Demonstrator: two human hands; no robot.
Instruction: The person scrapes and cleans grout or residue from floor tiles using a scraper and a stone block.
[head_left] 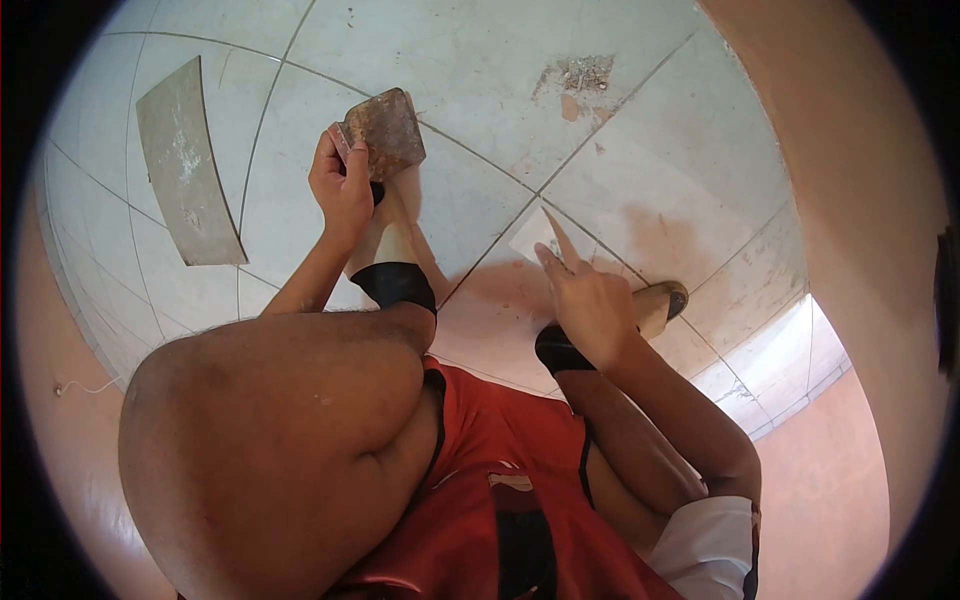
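Note:
My left hand (343, 195) is closed on a worn, rusty-brown rectangular block (386, 130) with rounded corners, held above the floor tiles beyond my left foot. Whether the block is solid or hollow cannot be told from this side. My right hand (592, 308) is in front of my right foot, its fingers closed on a scraper (530, 236) with a pale flat blade. The blade points away from me, close to a tile joint. My palm and fingers hide its handle.
Pale floor tiles (480, 60) with dark joints spread ahead. A bent grey sheet (185, 165) lies at the left. Crumbled debris (585, 74) sits at the far right. A salmon-coloured wall (850, 130) curves along the right side. My right shoe (660, 305) stands near my right hand.

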